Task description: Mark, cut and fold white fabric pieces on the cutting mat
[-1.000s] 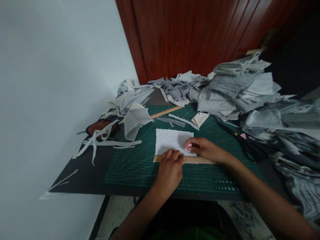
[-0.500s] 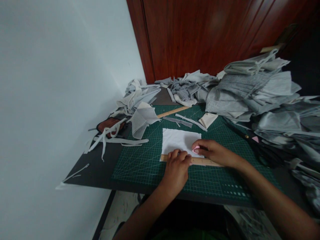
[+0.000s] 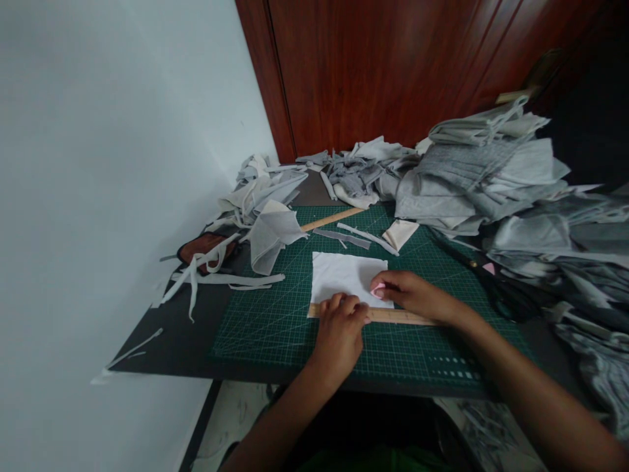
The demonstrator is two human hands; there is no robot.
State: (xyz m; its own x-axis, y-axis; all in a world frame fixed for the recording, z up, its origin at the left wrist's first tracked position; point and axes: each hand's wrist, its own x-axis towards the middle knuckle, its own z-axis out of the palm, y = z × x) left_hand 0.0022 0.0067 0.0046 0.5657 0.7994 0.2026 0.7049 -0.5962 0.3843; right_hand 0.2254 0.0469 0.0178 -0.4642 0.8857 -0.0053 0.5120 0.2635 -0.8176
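Note:
A white piece of cloth (image 3: 346,275) lies flat on the green cutting mat (image 3: 275,328). Across its near edge runs a wooden ruler (image 3: 400,316), extending past the cloth on the right. My left hand (image 3: 341,328) presses down on the ruler with bent fingers, near its left end. Between the thumb and fingers of my right hand (image 3: 407,292) is a small pink piece of tailor's chalk (image 3: 378,290), held over the cloth's right part just above the ruler. My right wrist covers the ruler's far right end.
Large black scissors (image 3: 496,282) lie right of the mat. Grey fabric stacks (image 3: 472,177) crowd the back right, with fabric scraps (image 3: 270,183) at the back left. A second wooden ruler (image 3: 331,219), narrow strips (image 3: 368,237) and a folded cream cloth (image 3: 400,234) lie beyond the white cloth.
The view has turned slightly right, so everything sits a little further left. Both hands keep nearly the same places on the ruler and over the cloth.

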